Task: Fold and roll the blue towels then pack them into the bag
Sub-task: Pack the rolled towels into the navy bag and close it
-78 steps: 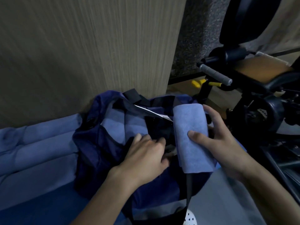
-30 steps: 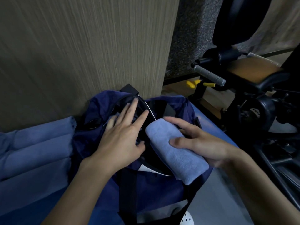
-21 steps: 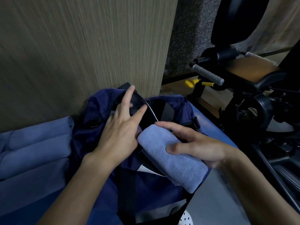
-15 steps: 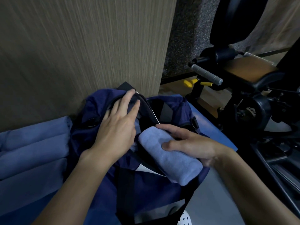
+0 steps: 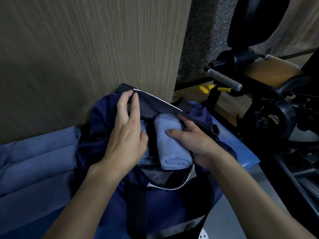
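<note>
Head view: left hand [image 5: 128,133] pinches the bag [image 5: 164,214] rim (opening wide); right hand [image 5: 196,141] grips rolled towel [image 5: 168,145] inside.

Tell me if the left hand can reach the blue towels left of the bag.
Probably yes: nothing lies between the left hand and the blue towels, but it is pinching the bag's flap open.
</note>
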